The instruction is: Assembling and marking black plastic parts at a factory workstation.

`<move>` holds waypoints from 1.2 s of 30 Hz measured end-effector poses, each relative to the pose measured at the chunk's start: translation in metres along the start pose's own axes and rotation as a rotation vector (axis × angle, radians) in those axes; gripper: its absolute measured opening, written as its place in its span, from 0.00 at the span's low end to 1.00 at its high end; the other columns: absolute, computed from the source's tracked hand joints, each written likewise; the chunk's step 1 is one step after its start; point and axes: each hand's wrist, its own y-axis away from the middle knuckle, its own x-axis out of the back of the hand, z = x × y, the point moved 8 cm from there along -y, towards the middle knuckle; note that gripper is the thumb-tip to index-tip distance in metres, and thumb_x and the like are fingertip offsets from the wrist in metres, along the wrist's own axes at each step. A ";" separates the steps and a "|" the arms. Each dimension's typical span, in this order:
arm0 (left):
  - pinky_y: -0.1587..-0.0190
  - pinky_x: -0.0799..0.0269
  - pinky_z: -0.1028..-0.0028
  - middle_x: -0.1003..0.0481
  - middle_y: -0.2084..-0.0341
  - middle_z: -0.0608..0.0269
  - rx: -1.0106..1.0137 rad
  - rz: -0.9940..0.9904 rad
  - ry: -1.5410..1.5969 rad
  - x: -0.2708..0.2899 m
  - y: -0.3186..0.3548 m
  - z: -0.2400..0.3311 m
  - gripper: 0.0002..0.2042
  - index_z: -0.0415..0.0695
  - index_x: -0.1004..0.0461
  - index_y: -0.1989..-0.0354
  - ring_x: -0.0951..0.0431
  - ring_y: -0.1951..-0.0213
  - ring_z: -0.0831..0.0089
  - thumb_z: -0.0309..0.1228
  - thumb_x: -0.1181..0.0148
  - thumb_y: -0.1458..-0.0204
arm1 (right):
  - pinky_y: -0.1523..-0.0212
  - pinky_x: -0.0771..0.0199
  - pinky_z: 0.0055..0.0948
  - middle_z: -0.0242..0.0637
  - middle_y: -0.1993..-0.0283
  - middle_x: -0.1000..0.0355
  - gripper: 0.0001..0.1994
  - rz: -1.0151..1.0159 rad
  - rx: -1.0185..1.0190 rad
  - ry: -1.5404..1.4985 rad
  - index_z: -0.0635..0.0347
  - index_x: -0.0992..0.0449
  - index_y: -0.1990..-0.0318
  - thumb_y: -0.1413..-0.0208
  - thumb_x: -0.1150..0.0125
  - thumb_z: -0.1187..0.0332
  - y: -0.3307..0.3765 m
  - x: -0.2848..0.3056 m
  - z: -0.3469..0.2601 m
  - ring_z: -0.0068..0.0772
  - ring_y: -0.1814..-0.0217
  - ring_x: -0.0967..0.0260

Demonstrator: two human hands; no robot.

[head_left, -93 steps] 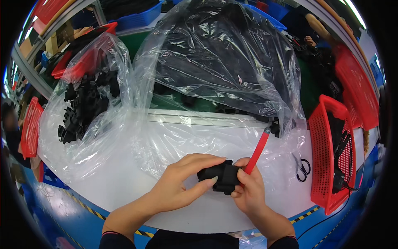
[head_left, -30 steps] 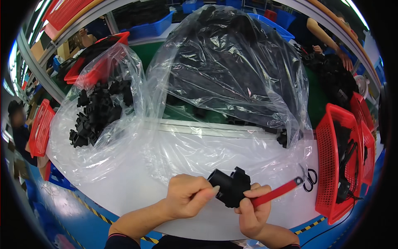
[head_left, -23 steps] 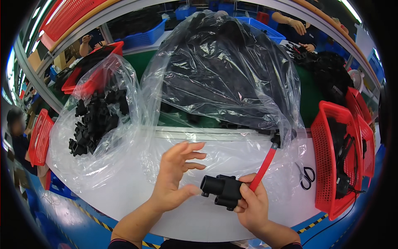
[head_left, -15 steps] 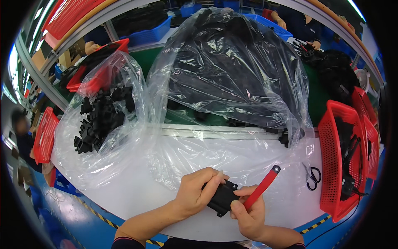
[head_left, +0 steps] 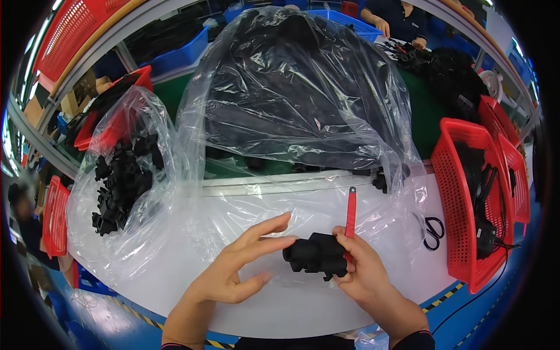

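Observation:
My right hand (head_left: 368, 269) grips a black moulded plastic part (head_left: 319, 254) over the white tabletop. A rounded, tube-like end of the part points left. Also in that hand is a slim red tool handle (head_left: 351, 214) with a small hole in its dark tip, standing upward; its lower end is hidden by the fingers and the part. My left hand (head_left: 233, 265) is open, thumb and fingers spread, its index fingertip right by the tube-like end. Whether that fingertip touches the part, I cannot tell.
A big clear bag (head_left: 303, 93) of dark parts fills the far side. Left of it lies a smaller clear bag (head_left: 166, 216) with black parts. Black-handled scissors (head_left: 432, 234) lie at right, beside a red basket (head_left: 452, 204) holding cables. A co-worker (head_left: 396, 23) sits beyond.
My left hand has let go of the black part and spread its fingers. The part has been turned in my right hand, and the red handle now stands more upright. The whole view has shifted slightly.

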 end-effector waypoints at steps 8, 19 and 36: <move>0.51 0.33 0.68 0.34 0.50 0.53 -0.028 -0.068 -0.218 -0.011 0.002 -0.006 0.27 0.44 0.34 0.48 0.32 0.50 0.61 0.20 0.40 0.62 | 0.84 0.56 0.14 0.25 0.73 0.43 0.11 -0.115 0.038 0.112 0.56 0.37 0.56 0.45 0.47 0.68 0.004 -0.016 -0.004 0.11 0.81 0.53; 0.57 0.28 0.72 0.28 0.57 0.56 0.232 0.123 0.045 -0.003 0.007 -0.023 0.30 0.44 0.33 0.49 0.26 0.58 0.69 0.32 0.31 0.65 | 0.74 0.36 0.19 0.39 0.71 0.33 0.18 -0.366 1.220 1.008 0.58 0.33 0.61 0.62 0.47 0.86 0.038 -0.052 -0.028 0.28 0.74 0.36; 0.74 0.27 0.79 0.23 0.70 0.56 -0.244 0.321 -0.433 -0.001 0.013 0.012 0.17 0.39 0.26 0.68 0.21 0.71 0.67 0.33 0.31 0.68 | 0.73 0.35 0.20 0.40 0.64 0.33 0.19 -0.367 1.118 0.919 0.60 0.32 0.60 0.62 0.44 0.88 0.033 -0.039 -0.016 0.27 0.70 0.34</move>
